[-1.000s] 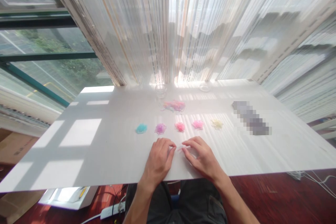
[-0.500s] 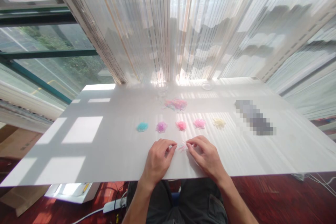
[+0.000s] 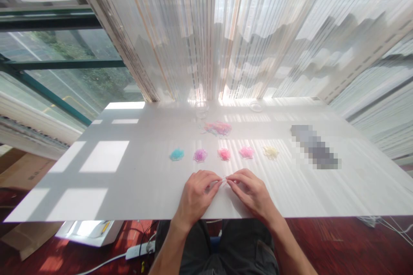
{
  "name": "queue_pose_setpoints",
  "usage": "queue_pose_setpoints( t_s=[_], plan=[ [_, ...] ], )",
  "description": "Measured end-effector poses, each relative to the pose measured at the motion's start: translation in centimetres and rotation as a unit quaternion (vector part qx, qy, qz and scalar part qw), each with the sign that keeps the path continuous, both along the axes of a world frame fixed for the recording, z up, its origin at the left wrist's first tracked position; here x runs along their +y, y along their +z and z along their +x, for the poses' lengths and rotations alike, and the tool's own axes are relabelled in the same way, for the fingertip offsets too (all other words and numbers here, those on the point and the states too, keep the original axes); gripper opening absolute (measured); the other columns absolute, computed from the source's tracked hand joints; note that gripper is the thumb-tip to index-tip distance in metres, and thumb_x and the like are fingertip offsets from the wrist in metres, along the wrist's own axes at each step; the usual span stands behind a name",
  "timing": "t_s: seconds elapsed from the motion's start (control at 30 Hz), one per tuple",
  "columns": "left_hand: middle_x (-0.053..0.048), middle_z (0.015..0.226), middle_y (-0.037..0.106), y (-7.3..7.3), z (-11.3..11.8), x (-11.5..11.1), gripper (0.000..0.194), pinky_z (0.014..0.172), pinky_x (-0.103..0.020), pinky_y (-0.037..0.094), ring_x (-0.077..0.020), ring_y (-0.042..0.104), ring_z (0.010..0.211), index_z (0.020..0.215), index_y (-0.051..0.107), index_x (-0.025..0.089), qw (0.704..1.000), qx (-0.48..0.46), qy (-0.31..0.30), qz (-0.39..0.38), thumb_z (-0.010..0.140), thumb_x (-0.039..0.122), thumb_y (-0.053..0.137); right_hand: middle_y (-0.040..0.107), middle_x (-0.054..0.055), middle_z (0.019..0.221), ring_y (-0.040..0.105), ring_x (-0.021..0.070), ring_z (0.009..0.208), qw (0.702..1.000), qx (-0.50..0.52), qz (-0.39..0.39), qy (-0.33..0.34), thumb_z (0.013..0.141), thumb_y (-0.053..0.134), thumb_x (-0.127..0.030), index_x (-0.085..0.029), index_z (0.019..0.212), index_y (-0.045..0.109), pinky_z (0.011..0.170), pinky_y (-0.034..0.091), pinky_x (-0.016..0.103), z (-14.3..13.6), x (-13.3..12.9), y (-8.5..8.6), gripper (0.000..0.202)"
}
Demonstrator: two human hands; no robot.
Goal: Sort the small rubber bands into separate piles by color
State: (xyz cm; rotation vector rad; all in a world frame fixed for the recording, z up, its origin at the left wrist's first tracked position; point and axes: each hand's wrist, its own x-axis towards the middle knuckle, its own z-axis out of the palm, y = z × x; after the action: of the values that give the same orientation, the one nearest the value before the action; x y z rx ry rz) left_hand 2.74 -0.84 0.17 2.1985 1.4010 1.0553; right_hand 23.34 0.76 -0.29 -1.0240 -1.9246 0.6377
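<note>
My left hand (image 3: 198, 193) and my right hand (image 3: 251, 191) meet fingertip to fingertip near the table's front edge, both in a pinch. Between them is a small bunch of thin pale bands (image 3: 223, 180), which look like little rubber bands; the fingers mostly cover it. Just beyond lies a row of small heaps of such bands: teal (image 3: 177, 154), purple (image 3: 200, 155), red-pink (image 3: 223, 154), pink (image 3: 247, 152) and pale yellow (image 3: 270, 152). Farther back is a larger mixed-colour heap (image 3: 218, 128).
On the white table (image 3: 148, 193), a clear round container (image 3: 201, 109) stands at the back, with a clear lid-like disc (image 3: 256, 106) to its right. A pixelated dark object (image 3: 314, 146) lies at the right. Curtains (image 3: 180, 43) hang behind the far edge.
My hands have come together, the left moving right, so the bunch that showed between them is now mostly covered. The whole view has shifted slightly; the heaps look the same.
</note>
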Motion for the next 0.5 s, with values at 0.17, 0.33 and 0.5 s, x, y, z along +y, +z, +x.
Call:
queue_pose_setpoints(
  t_s=[0.17,0.33,0.5],
  plan=[
    [-0.005,0.095,0.077,0.11,-0.01,-0.09,0.013,0.077,-0.034,0.054,-0.0175,0.067,0.074,0.103,0.072,0.022,1.0,-0.006,0.011,-0.005,0.101,0.029,0.061,0.071,0.006,0.091,0.069,0.0191,0.079,1.0,-0.009,-0.012,-0.008,0.101,0.06,-0.029,-0.024,0.102,0.075,0.073,0.061,0.031,-0.02,0.02,-0.02,0.016],
    [-0.004,0.093,0.077,0.13,-0.02,-0.11,0.016,0.079,-0.035,0.051,-0.0189,0.068,0.079,0.098,0.073,0.023,1.0,-0.003,-0.003,-0.014,0.103,0.029,0.058,0.071,0.006,0.089,0.069,0.0192,0.078,1.0,-0.015,-0.014,-0.007,0.101,0.059,-0.028,-0.024,0.1,0.074,0.072,0.06,0.031,-0.05,-0.01,0.15,0.016],
    [-0.003,0.091,0.077,0.28,0.05,-0.07,0.017,0.076,-0.034,0.049,-0.0184,0.068,0.076,0.096,0.072,0.023,1.0,0.004,0.005,-0.019,0.103,0.029,0.058,0.07,0.005,0.089,0.068,0.0186,0.077,1.0,-0.023,-0.02,-0.009,0.1,0.059,-0.025,-0.023,0.097,0.072,0.072,0.058,0.03,-0.08,-0.05,0.1,0.013]
  ],
)
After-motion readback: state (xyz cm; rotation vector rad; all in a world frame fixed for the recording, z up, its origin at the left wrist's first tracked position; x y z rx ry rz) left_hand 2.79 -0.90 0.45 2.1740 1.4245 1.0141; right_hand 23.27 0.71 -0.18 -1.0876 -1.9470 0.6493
